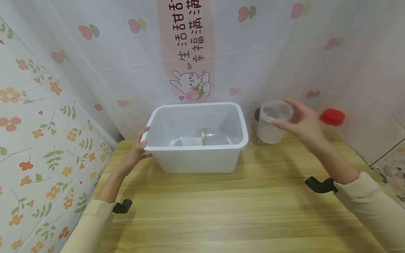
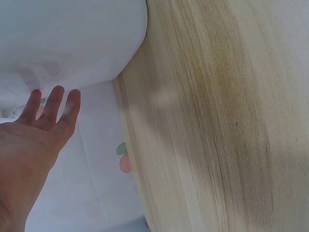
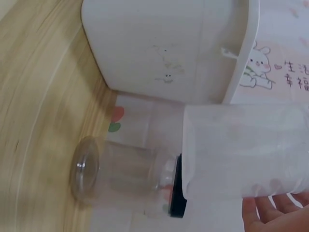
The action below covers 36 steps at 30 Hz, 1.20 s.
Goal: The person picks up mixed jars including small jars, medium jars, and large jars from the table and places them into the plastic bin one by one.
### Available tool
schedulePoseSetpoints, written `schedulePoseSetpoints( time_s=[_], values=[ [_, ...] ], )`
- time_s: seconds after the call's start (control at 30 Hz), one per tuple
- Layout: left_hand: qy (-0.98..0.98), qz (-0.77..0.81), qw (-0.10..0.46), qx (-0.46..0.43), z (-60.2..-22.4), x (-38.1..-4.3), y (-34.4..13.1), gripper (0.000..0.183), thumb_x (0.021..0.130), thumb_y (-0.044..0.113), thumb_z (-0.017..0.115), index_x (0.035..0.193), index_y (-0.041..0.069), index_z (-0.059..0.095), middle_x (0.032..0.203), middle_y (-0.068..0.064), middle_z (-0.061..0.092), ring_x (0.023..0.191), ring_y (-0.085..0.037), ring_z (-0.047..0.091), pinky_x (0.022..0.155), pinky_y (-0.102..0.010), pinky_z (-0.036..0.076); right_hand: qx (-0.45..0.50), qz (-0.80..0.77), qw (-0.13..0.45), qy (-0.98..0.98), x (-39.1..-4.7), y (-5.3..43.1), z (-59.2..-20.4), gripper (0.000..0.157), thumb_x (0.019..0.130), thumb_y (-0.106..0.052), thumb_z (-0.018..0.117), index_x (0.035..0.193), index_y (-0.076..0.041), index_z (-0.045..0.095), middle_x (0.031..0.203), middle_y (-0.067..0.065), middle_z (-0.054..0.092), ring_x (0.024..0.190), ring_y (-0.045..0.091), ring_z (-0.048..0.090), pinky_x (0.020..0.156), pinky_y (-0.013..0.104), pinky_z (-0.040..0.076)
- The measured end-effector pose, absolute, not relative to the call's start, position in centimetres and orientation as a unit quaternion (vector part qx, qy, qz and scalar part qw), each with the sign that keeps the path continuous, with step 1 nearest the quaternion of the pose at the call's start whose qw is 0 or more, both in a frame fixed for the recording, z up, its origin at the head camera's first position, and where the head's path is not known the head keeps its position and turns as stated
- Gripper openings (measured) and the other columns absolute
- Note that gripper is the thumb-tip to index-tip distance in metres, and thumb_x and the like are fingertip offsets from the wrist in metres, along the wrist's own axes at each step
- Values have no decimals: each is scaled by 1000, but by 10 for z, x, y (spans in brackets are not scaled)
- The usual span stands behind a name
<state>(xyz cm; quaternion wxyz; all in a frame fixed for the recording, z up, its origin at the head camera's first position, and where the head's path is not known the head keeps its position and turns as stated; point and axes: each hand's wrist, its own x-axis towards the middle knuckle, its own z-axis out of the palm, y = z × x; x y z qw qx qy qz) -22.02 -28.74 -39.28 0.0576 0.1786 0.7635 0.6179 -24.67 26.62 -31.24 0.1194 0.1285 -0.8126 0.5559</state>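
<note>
My right hand (image 1: 302,121) grips a frosted plastic container (image 1: 272,130) by its upper part. In the right wrist view the container hangs above the table, beside a clear jar with a black lid (image 3: 125,174) that stands on the wood. At the left end of a white plastic bin (image 1: 196,160), my left hand (image 1: 136,153) holds the rim, with some fingers against the outer wall. Inside the bin lie a clear jar with a gold lid (image 1: 216,139) and another clear round container (image 1: 184,141), both partly hidden by the front wall.
A red lidded item (image 1: 332,117) is at the back right; its lower part is hard to make out. The wooden table (image 1: 205,211) reaches back to a printed curtain (image 1: 126,63). Another flowered curtain (image 1: 47,140) hangs along the left side.
</note>
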Motion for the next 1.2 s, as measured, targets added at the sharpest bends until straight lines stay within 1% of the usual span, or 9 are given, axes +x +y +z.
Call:
schedulePoseSetpoints(
  time_s=[0.23, 0.47, 0.73, 0.87, 0.93, 1.1, 1.2],
  values=[
    [763, 620, 57, 173, -394, -222, -288, 61, 104, 42, 34, 159, 33, 7, 156, -17, 16, 136, -51, 31, 103, -75, 26, 144, 560, 129, -806, -250, 256, -310, 78, 83, -7, 85, 152, -9, 47, 138, 18, 54, 118, 29, 55, 86, 17, 49],
    [762, 621, 58, 172, -395, -223, -286, 62, 104, 43, 35, 159, 34, 8, 155, -16, 17, 135, -50, 32, 104, -73, 27, 141, 556, 124, -809, -252, 250, -310, 82, 83, -11, 86, 153, -10, 45, 140, 14, 53, 120, 30, 53, 89, 19, 48],
    [762, 626, 51, 158, -393, -223, -285, 63, 104, 43, 36, 159, 32, 8, 155, -18, 17, 134, -51, 32, 104, -75, 26, 140, 545, 139, -815, -255, 239, -304, 82, 82, -15, 88, 152, -11, 45, 139, 13, 54, 122, 29, 54, 91, 24, 49],
    [762, 626, 53, 159, -392, -224, -285, 63, 104, 43, 36, 159, 32, 8, 156, -17, 17, 134, -51, 32, 104, -74, 27, 140, 537, 143, -819, -255, 234, -300, 85, 81, -17, 88, 153, -9, 43, 141, 13, 54, 124, 31, 54, 95, 28, 49],
    [762, 625, 53, 159, -392, -224, -285, 62, 104, 43, 36, 159, 32, 9, 156, -17, 17, 133, -51, 33, 104, -74, 27, 141, 534, 145, -821, -256, 232, -298, 86, 81, -18, 89, 153, -9, 43, 141, 13, 54, 125, 32, 53, 98, 32, 48],
    [764, 622, 54, 161, -393, -223, -286, 61, 104, 42, 35, 159, 34, 9, 157, -17, 16, 134, -51, 32, 103, -74, 28, 144, 529, 154, -822, -256, 224, -293, 87, 80, -20, 90, 153, -7, 43, 144, 13, 52, 130, 34, 51, 106, 43, 43],
    [764, 621, 55, 166, -395, -223, -287, 61, 104, 42, 34, 158, 33, 9, 156, -17, 16, 135, -52, 32, 103, -74, 27, 149, 529, 159, -820, -257, 220, -290, 88, 79, -20, 90, 152, -6, 43, 145, 14, 51, 130, 35, 50, 107, 46, 42]
  ],
)
